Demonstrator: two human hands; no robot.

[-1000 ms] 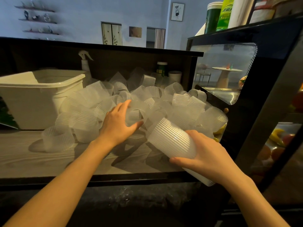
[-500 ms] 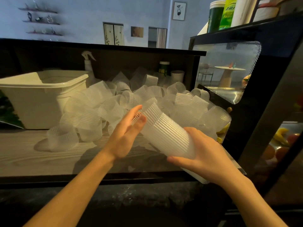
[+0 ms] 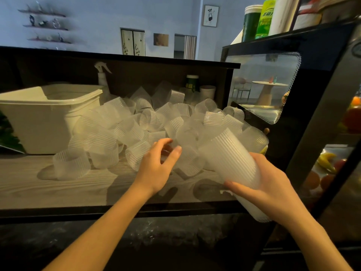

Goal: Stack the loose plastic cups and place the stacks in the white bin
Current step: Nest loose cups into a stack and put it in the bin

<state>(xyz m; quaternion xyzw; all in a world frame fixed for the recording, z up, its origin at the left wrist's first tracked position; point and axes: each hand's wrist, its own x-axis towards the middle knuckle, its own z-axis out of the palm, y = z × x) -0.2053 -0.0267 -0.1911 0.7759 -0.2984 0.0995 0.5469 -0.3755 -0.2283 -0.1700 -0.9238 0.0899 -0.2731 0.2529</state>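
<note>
Woodgrain shelf runs bare along its near edge, from the left side to under the left hand, and a dark lip borders it in front. Behind that strip the loose cups lie heaped across the middle and right, up against a glass-fronted cabinet; 1 cup lies apart at the left. The white bin stands at the far left, touching the heap; its inside cannot be seen (only the rim and walls show). The right hand grips a tilted stack of cups, fingers wrapped round it. The left hand hovers over the heap with fingers loosely spread, holding nothing. A spray bottle stands behind the bin.
</note>
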